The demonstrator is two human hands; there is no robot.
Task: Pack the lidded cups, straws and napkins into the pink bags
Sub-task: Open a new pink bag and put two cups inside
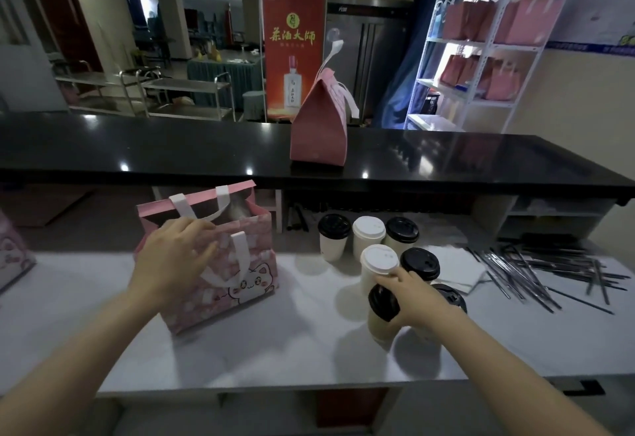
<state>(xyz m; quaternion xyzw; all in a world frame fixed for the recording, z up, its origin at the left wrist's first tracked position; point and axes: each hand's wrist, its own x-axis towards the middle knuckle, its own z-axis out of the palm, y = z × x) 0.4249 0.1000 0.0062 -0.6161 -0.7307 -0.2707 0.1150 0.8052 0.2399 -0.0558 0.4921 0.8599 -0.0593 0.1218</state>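
An open pink cat-print bag (240, 284) stands on the white counter at left. My left hand (175, 260) holds its near top edge, fingers curled over the rim. My right hand (412, 298) grips a tilted cup with a black lid (381, 312) just above the counter. Several other lidded cups, with black or white lids, stand behind it, such as a white-lidded cup (378, 264). White napkins (453, 264) and a heap of wrapped straws (549, 267) lie to the right. A closed pink bag (319, 130) stands on the black upper counter.
The black raised counter (171, 150) runs across behind the white worktop (292, 343). Part of another pink bag (10, 257) shows at the far left edge. A white shelf rack (481, 51) at back right holds more pink bags.
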